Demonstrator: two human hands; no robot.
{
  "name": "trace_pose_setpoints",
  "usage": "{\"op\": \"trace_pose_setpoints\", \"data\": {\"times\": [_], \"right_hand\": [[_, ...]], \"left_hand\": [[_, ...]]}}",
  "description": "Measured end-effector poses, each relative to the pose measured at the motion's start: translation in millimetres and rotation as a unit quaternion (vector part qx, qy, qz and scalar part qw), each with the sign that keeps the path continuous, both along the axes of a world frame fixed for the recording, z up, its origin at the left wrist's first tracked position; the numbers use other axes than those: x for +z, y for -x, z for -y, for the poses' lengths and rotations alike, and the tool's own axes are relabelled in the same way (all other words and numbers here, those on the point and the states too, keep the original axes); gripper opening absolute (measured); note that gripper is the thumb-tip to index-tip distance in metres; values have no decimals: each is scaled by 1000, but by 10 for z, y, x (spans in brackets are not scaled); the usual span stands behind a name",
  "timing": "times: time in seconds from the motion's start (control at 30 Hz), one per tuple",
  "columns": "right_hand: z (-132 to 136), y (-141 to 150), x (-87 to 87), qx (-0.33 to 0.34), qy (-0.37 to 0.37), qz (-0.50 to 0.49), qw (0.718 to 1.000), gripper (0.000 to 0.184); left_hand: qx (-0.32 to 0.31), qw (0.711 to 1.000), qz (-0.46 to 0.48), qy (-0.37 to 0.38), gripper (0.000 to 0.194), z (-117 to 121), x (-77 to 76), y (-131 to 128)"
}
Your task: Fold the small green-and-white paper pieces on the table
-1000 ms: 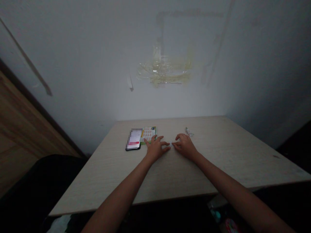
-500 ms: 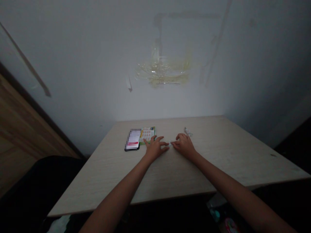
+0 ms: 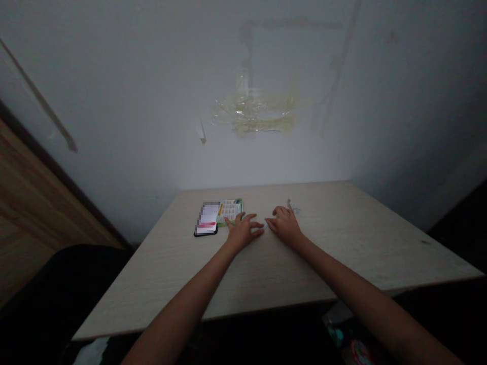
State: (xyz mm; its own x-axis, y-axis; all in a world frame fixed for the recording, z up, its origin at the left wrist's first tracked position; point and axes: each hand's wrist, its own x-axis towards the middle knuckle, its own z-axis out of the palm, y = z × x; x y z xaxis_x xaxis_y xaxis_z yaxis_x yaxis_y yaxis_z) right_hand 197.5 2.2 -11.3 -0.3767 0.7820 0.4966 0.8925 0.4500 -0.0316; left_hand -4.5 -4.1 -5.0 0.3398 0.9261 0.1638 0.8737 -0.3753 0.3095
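A tiny whitish piece (image 3: pixel 265 224) shows between my two hands, low over the table; it is too small to name. My left hand (image 3: pixel 242 235) has its thumb and forefinger brought together at the left side of this piece, the other fingers spread over the table. From the right, my right hand (image 3: pixel 286 225) pinches at the piece with thumb and forefinger, its remaining fingers curled. Just left of my left hand lies a printed card with a green border (image 3: pixel 230 209). Beyond my right hand is a small crumpled, clear-looking scrap (image 3: pixel 293 206).
A phone (image 3: pixel 206 221) with a lit, partly blurred screen lies left of the card. The pale wooden table (image 3: pixel 160 284) meets a wall (image 3: pixel 152 101) carrying old clear tape (image 3: pixel 262 114). Below the front edge at right are some colourful items (image 3: pixel 359 350).
My right hand has shifted slightly left, closer to my left hand. The left hand stays nearly where it was, and the small whitish piece is still between them.
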Motion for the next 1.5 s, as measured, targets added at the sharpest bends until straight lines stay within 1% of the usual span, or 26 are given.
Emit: {"op": "trace_pose_setpoints", "data": {"times": [0.13,0.27,0.47,0.57,0.67,0.83,1.0,1.1,1.2,1.3,1.5], "right_hand": [[-36,-1,-27,0,-1,-4,1000,23],[-81,-51,-103,17,0,-42,999,22],[-108,-137,-176,83,-25,-127,988,17],[-79,-138,-174,122,-15,-124,985,12],[-44,-122,-155,128,-7,-105,986,10],[-20,-102,-128,88,-6,-90,992,12],[-35,-104,-140,80,3,-100,992,13],[-36,-103,-130,104,2,-104,989,14],[-23,-87,-91,149,6,-100,984,12],[-10,-68,-54,183,8,-83,980,14],[-4,-80,-61,218,7,-81,973,17]], "left_hand": [[3,1000,2,-12,25,8,-17,-2],[14,999,-1,-39,26,49,-40,-9],[17,995,-3,-95,25,110,-43,-40],[19,994,-6,-107,25,114,-47,-52],[20,995,-8,-101,27,101,-50,-45],[17,997,-10,-76,25,51,-47,4],[13,999,-16,-46,29,25,-20,47],[17,999,-19,-35,32,30,0,50],[27,999,-19,-30,33,39,7,42],[36,999,-13,-30,33,48,1,35],[46,998,-16,-37,33,54,-19,36]]}}
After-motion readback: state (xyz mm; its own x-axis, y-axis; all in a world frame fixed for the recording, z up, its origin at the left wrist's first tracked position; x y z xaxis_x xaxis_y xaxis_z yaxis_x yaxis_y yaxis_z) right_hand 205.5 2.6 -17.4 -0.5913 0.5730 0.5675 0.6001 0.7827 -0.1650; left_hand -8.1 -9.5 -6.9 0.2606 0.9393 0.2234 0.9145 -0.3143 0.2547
